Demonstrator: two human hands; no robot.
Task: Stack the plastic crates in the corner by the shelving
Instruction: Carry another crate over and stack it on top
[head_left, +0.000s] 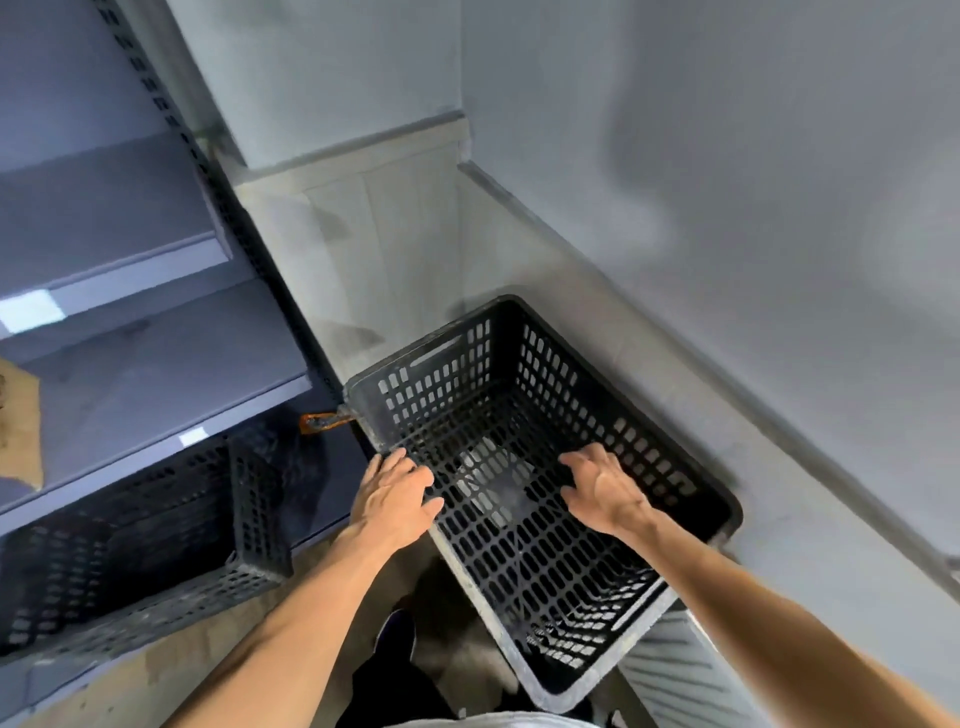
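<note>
Head view: black crate (519, 415) sits in the corner between shelving (156, 364) and wall, open side up, long axis running from the near right to the far left. Left hand (397, 499) rests on its near-left rim, fingers loosely curled, not clearly gripping. Right hand (605, 493) hovers spread over the interior, holding nothing. Second crate (156, 545) lies tipped, lower left, nearer the left hand.

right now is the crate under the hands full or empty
Empty. Through the crate opening you see only its bare slotted floor and walls, with pale floor showing through. Left hand and right hand hover open over it.
</note>
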